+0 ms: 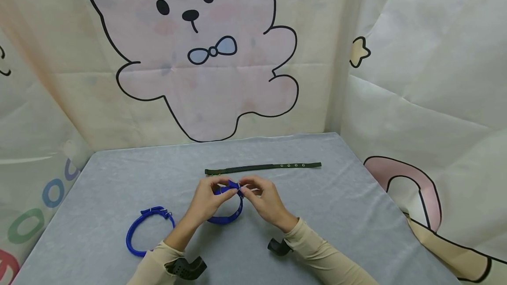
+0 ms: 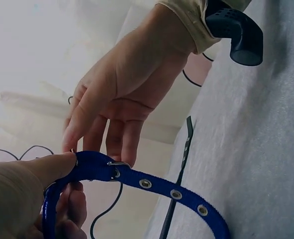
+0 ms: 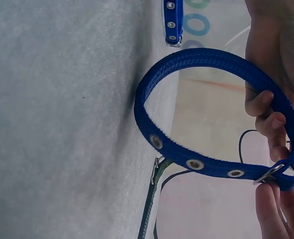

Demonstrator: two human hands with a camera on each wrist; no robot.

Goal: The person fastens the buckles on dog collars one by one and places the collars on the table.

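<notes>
Both hands hold a blue pet collar (image 1: 225,220), bent into a loop with metal eyelets and a buckle. My left hand (image 1: 210,197) pinches the strap at the loop's upper left, thumb on top, as the left wrist view shows. Opposite it, my right hand (image 1: 267,199) pinches the collar beside the buckle with its thumb and fingertips. In the right wrist view the metal buckle (image 3: 269,173) sits right at the right fingertips, and a row of eyelets runs along the strap (image 3: 174,158). The lower part of the loop hangs between the hands.
A second blue collar (image 1: 132,232), closed in a ring, lies on the table left of the left forearm. Behind the hands a dark green collar (image 1: 253,168) is stretched out flat. Grey cloth covers the table (image 1: 336,197); printed curtains (image 1: 317,100) stand around it.
</notes>
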